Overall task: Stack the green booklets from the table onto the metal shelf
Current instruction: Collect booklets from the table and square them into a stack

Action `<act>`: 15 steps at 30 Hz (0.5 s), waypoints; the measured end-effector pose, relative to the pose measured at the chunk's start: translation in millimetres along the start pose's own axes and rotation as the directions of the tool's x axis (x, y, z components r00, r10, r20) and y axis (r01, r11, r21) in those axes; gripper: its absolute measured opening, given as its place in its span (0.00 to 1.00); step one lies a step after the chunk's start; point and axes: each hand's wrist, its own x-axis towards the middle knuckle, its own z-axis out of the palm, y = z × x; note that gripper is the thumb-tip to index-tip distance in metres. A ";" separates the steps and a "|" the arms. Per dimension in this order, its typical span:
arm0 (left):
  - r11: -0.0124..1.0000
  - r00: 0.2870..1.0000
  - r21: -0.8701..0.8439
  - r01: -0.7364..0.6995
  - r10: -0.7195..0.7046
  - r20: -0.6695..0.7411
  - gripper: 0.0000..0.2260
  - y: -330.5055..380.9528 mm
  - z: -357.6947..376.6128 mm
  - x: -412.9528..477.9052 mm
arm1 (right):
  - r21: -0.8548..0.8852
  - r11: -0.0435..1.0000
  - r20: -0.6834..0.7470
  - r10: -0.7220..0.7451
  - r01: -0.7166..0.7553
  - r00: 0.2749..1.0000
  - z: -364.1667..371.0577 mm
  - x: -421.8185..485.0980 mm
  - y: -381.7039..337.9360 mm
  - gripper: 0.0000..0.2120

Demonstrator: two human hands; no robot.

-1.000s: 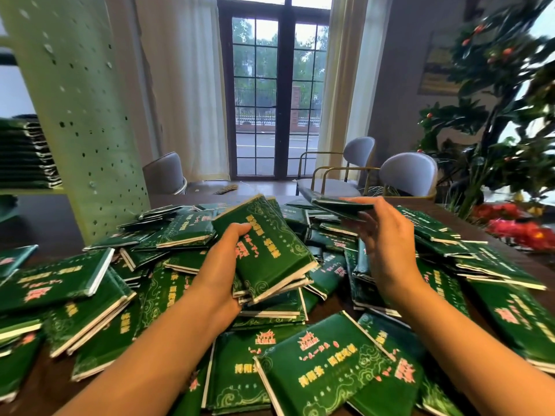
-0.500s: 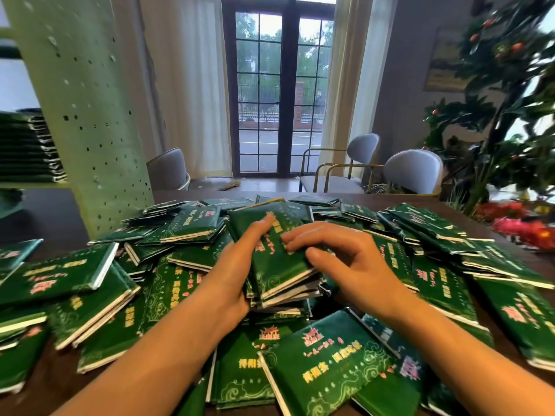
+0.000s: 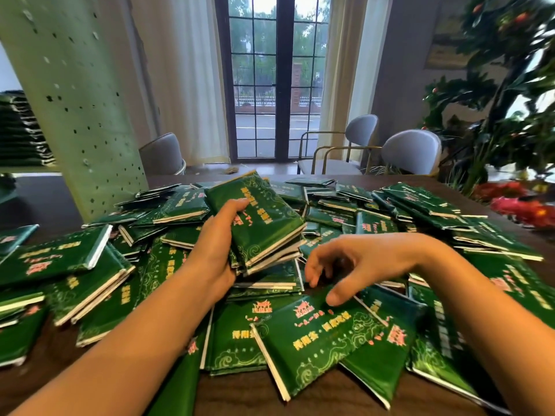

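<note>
Many green booklets with gold and pink print lie in a loose heap (image 3: pixel 420 211) across the dark table (image 3: pixel 240 394). My left hand (image 3: pixel 216 250) grips a small stack of booklets (image 3: pixel 264 226), tilted up above the heap's middle. My right hand (image 3: pixel 354 265) hovers just right of that stack, fingers spread and pointing down over a booklet (image 3: pixel 315 334) lying near the front. It holds nothing. At the far left a neat stack of booklets (image 3: pixel 21 130) rests on the metal shelf (image 3: pixel 27 169), beside its pale green perforated side panel (image 3: pixel 78 94).
Grey chairs (image 3: pixel 411 151) stand behind the table before a tall window. A leafy plant with red flowers (image 3: pixel 516 205) crowds the right edge. More booklets lie at the table's left (image 3: pixel 57 256).
My right hand laid a booklet on the held stack, then let go and dropped down to the right. The left hand lifted and tilted the stack.
</note>
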 end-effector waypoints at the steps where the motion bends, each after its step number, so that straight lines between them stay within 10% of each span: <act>1: 1.000 1.000 0.003 0.000 0.000 0.002 0.10 -0.3 0.3 -0.2 | -0.024 1.000 0.023 0.017 -0.017 1.000 1.6 0.5 -1.3 0.17; 6: 1.000 1.000 0.005 -0.007 0.007 -0.004 0.09 -2.4 0.3 1.0 | -0.145 0.986 0.084 0.099 -0.086 0.992 7.3 4.4 -3.5 0.21; 15: 0.999 0.999 -0.026 -0.046 0.046 -0.025 0.09 -4.0 -0.3 0.9 | 0.138 0.990 -0.094 -0.005 0.018 0.996 -4.3 0.3 13.6 0.09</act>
